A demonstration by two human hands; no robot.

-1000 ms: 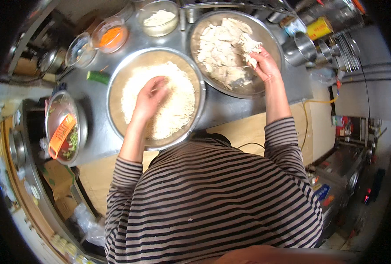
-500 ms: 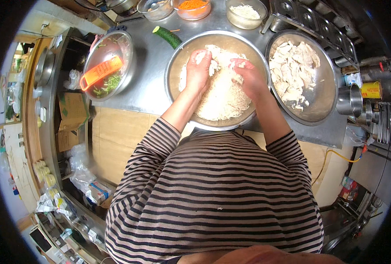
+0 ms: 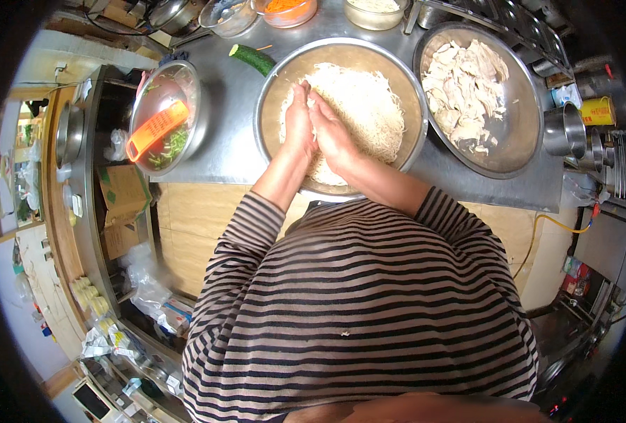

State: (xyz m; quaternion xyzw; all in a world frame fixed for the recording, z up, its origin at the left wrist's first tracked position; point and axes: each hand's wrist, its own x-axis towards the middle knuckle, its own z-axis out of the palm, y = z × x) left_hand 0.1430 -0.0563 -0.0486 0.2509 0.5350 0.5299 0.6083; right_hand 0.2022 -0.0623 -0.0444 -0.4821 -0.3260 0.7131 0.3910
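A wide steel bowl [image 3: 413, 144] in front of me holds a mound of pale, finely shredded meat that looks like chicken [image 3: 366, 106]. Over its left side, my left hand [image 3: 298, 127] and my right hand [image 3: 332, 134] press together palm to palm, fingers pointing away from me. A bit of pale meat shows between the fingertips; the rest is hidden by the palms. To the right, a second large steel bowl [image 3: 517, 144] contains bigger torn pieces of pale cooked meat [image 3: 464, 84].
At left, a steel bowl [image 3: 198, 116] holds an orange grater [image 3: 159, 128] and green shreds [image 3: 177, 146]. Half a cucumber [image 3: 253, 59] lies beside the middle bowl. Along the back stand bowls of orange shreds [image 3: 284, 5] and pale shreds [image 3: 373, 5]. A metal rack borders the far right.
My hands, apart with meat in the fingers before, have come together at the bowl's left side. The right hand moved left. The whole view has shifted slightly.
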